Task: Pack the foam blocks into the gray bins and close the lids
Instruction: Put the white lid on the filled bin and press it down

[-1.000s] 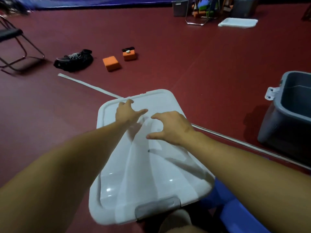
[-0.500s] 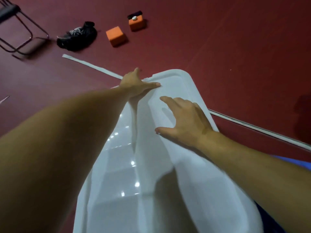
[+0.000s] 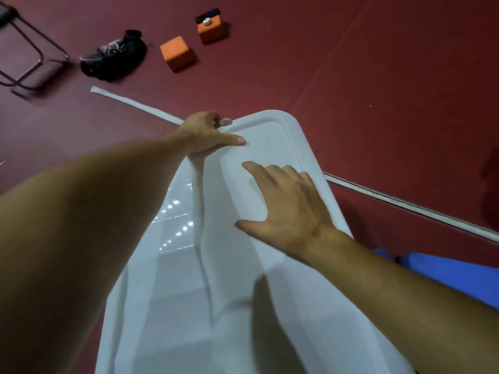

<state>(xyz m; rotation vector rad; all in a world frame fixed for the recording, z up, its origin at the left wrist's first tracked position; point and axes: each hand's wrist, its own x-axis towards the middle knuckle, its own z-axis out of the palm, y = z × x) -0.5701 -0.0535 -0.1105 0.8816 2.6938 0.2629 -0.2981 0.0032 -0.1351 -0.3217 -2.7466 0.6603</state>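
Pressing hand: your right hand [image 3: 290, 211] lies flat on the white lid [image 3: 270, 306], fingers straight and spread, thumb out toward your left arm; it holds nothing.
Gripping hand: your left hand [image 3: 205, 133] is at the lid's far left corner, thumb laid along the top of the lid's rim, fingers curled over the edge and out of sight beyond it.
Latch: a small white clip [image 3: 224, 122] pokes out just beside your left fingers at that far edge; you cannot tell from here whether the fingers touch it.
Lid: it fills the middle and bottom of the view under both your arms, glossy, with ceiling lights reflected near your left forearm; the bin beneath it is hidden.
Foam blocks: one orange foam block [image 3: 176, 54] sits on the red floor [image 3: 351, 63] well beyond the lid's far left corner; a second orange block [image 3: 212, 31] sits farther off, with a small white object and something black on top.
Other floor items: a black bundle [image 3: 113, 59] lies left of the nearer block, and chair legs [image 3: 29, 63] stand left of that.
Tape: a pale strip [image 3: 135, 103] runs along the floor behind the lid's far edge.
Blue item: a blue object [image 3: 445, 271] shows right of the lid, behind your right forearm.
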